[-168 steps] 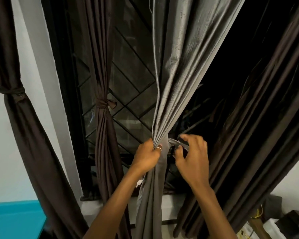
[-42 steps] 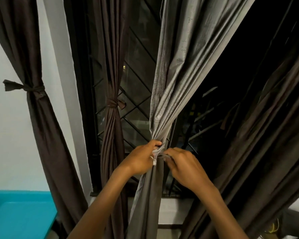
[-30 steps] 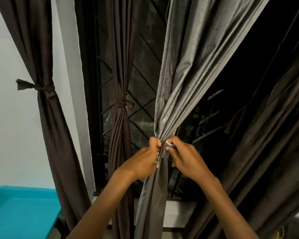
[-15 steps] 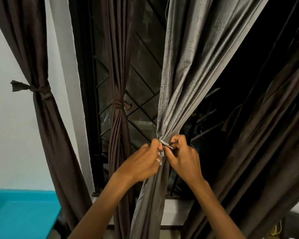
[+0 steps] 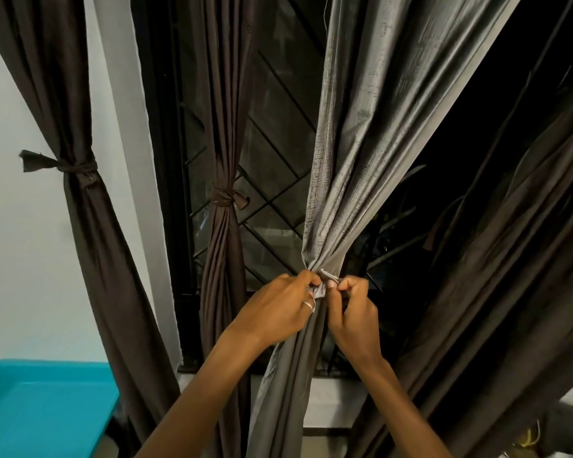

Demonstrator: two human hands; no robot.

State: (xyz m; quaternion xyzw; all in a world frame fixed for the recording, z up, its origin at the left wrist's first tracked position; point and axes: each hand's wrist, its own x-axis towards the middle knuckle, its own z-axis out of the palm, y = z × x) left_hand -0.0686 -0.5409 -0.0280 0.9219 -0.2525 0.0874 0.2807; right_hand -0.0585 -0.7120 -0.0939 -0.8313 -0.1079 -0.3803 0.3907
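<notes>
1. Since the earliest frame, I see that the right hand [image 5: 351,312] has closed in on the left hand [image 5: 278,312]. The grey tie strip [image 5: 326,276], then stretched out to the right, is now bunched between their fingertips.
2. At the far lower left, a corner of a teal tray [image 5: 43,401] shows.
3. Beside it, a brown curtain [image 5: 63,94] hangs against the white wall [image 5: 7,226], cinched at the waist by a band of its own cloth.
4. Next, a second brown curtain [image 5: 224,259], also knotted, hangs in front of the window grille [image 5: 278,180].
5. The left hand's fingers are curled, pinching the strip against the cloth. One finger wears a ring [image 5: 308,305].
6. The grey curtain [image 5: 361,143] hangs in the centre, fanned wide above. It is gathered to a narrow waist right at the hands and falls loose below them.
7. The right hand's fingers are curled in, with thumb and forefinger pinching the strip's frayed end, just beside the left fingertips.
8. At the far right, a dark curtain [image 5: 510,259] falls in loose, untied folds.
</notes>
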